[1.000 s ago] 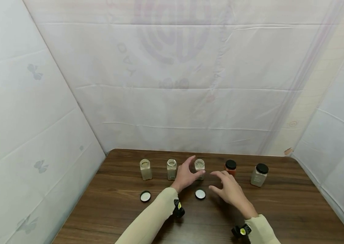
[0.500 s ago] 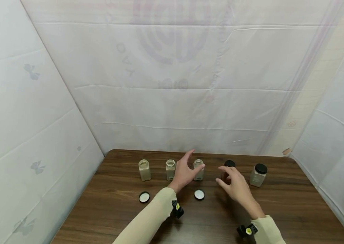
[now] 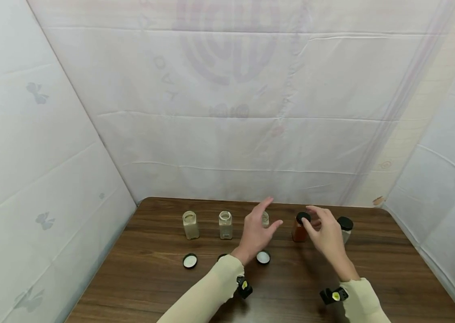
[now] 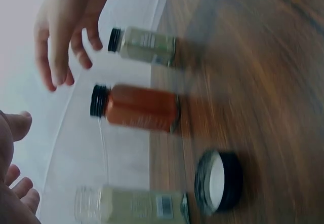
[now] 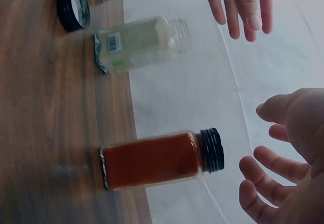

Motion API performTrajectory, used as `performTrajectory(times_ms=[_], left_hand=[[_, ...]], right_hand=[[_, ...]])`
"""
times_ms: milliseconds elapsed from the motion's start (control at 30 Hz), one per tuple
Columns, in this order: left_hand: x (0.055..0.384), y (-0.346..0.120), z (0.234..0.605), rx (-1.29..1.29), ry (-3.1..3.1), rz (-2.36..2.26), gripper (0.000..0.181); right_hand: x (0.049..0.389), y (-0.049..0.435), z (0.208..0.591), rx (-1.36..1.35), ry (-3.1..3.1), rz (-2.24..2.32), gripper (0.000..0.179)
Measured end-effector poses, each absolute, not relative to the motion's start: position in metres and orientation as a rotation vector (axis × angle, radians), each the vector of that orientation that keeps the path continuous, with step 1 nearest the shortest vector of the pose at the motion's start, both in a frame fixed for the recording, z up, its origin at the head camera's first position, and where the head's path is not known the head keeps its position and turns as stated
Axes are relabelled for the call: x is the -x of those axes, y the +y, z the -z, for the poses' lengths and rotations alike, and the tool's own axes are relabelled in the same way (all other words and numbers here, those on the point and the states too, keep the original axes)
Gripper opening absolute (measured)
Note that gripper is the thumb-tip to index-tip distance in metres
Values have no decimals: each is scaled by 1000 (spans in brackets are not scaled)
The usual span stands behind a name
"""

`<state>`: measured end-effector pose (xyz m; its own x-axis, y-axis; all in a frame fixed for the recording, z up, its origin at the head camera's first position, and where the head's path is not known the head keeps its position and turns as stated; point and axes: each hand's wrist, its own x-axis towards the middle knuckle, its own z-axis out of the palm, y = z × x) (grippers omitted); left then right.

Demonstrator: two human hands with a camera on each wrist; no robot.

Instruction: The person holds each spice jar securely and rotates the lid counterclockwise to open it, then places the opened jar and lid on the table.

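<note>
A spice jar of red powder with a black lid (image 3: 299,227) stands upright on the table. My right hand (image 3: 328,234) is just to its right, thumb and fingers spread around lid height; the right wrist view shows a gap between the fingers and the black lid (image 5: 212,150). My left hand (image 3: 255,234) hovers with fingers apart in front of an uncapped jar of pale powder (image 3: 265,220), covering most of it. In the left wrist view the same uncapped jar (image 4: 136,203) stands below the left fingers, apart from them. Neither hand holds anything.
Two more uncapped pale jars (image 3: 190,225) (image 3: 225,225) stand to the left. A capped pale jar (image 3: 346,226) is partly behind my right hand. Black lids (image 3: 190,260) (image 3: 263,257) lie white side up in front; another lid (image 3: 222,256) is mostly hidden by my left arm.
My right hand has moved right, past the front of the red jar to its right side. The left hand has shifted slightly right, now covering more of the third jar.
</note>
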<state>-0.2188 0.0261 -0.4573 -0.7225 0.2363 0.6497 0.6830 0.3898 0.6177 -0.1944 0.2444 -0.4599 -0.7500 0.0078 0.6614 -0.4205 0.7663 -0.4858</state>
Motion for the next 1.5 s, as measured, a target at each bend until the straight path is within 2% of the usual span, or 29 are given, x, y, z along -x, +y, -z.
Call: performTrajectory(times_ms=[267, 433, 633, 1000, 1500], left_hand=[[205, 58, 466, 811, -2201, 1421, 56], [203, 76, 474, 685, -2342, 1590, 54], [210, 89, 484, 504, -2532, 1623, 61], [230, 104, 492, 378, -2729, 1605, 75], [245, 111, 502, 451, -2707, 1712, 60]], right_hand=[[201, 254, 459, -199, -2393, -872, 39], [205, 256, 461, -169, -2486, -887, 44], [208, 257, 464, -134, -2596, -897, 52], [210, 256, 467, -94, -2711, -845, 61], [212, 253, 472, -9, -2759, -854, 64]])
